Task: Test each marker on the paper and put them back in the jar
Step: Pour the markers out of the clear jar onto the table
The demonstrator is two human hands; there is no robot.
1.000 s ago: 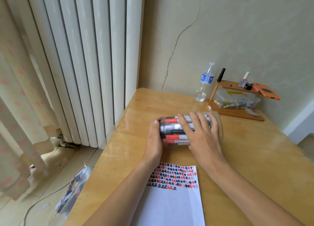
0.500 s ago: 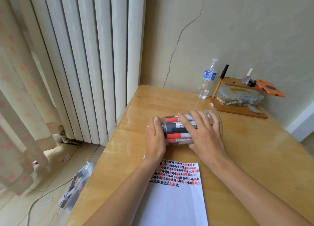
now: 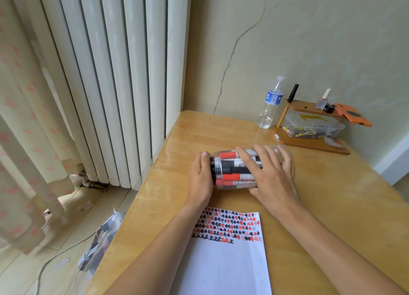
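Note:
A clear plastic jar (image 3: 234, 180) lies on its side on the wooden table (image 3: 343, 206), its mouth pointing left. It is packed with markers (image 3: 229, 155) with red and black caps. My left hand (image 3: 200, 177) presses flat against the jar's mouth, fingers straight. My right hand (image 3: 272, 177) is draped over the jar's body, fingers spread across the top and thumb on the near side. A white paper (image 3: 225, 261) with rows of red and black test marks lies in front of the jar, between my forearms.
A water bottle (image 3: 271, 104) stands at the back by the wall. Right of it is a small wooden shelf (image 3: 309, 142) with a clear box (image 3: 314, 126) and an orange item (image 3: 354, 117). A white radiator (image 3: 121, 73) and a curtain (image 3: 22, 139) flank the table's left edge.
Both hands and the jar keep the same pose. Only the camera has shifted slightly.

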